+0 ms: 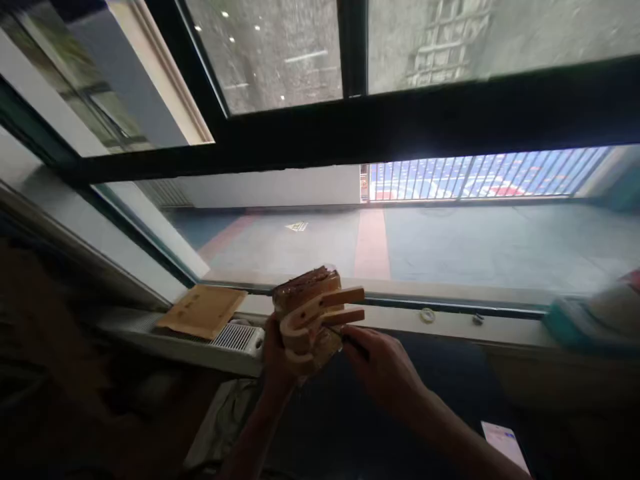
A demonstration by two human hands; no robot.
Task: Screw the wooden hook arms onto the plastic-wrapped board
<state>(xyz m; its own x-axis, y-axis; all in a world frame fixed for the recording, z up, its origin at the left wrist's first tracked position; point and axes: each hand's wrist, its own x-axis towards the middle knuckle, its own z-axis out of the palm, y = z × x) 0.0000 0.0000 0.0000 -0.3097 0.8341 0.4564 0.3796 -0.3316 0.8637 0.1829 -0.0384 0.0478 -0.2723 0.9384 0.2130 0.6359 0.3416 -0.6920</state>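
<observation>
Left hand (276,353) grips a wooden piece (313,313) from below, raised in front of the window sill (450,320). Right hand (385,363) pinches a dark tool (356,345) at its lower edge. 2 prongs look shaped; the lower part seems rougher, probably unfinished. Board (203,310) lies well left.

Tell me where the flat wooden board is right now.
Head view, left of centre: the flat wooden board lies on the white vent unit below the window, just left of the wooden model in the left hand.
</observation>
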